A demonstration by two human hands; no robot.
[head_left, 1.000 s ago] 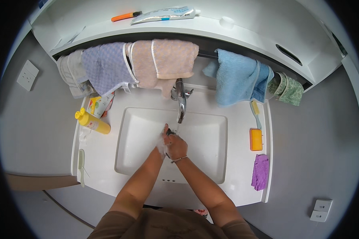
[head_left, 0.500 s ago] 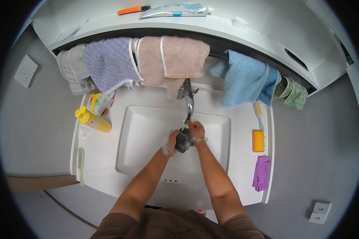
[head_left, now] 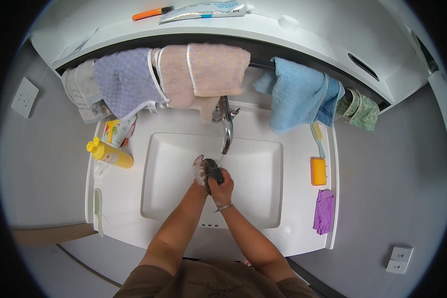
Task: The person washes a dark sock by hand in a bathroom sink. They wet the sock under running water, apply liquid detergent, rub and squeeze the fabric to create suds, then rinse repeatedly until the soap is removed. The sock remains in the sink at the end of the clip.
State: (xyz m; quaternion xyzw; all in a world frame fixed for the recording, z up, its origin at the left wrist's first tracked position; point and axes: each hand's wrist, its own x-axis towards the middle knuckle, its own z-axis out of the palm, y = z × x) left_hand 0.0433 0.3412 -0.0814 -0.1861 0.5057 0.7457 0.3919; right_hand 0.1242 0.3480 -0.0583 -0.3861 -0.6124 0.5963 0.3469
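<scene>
Cloth [head_left: 213, 171], dark and bunched, is observed inside the white sink [head_left: 256, 198], with the faucet [head_left: 227, 130] at its one o'clock. We find the right hand's [head_left: 223, 186] grip pinching it; the foamy left hand [head_left: 199, 168] touches it at nine o'clock, grip undeterminable to us. Across the surface [head_left: 303, 213], we record an orange box [head_left: 318, 171] at three o'clock.

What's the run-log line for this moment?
Left hand: foamy, against dark item | right hand: gripping dark item | place: at sink, near faucet | counter: yellow bottle left, orange block right
</scene>
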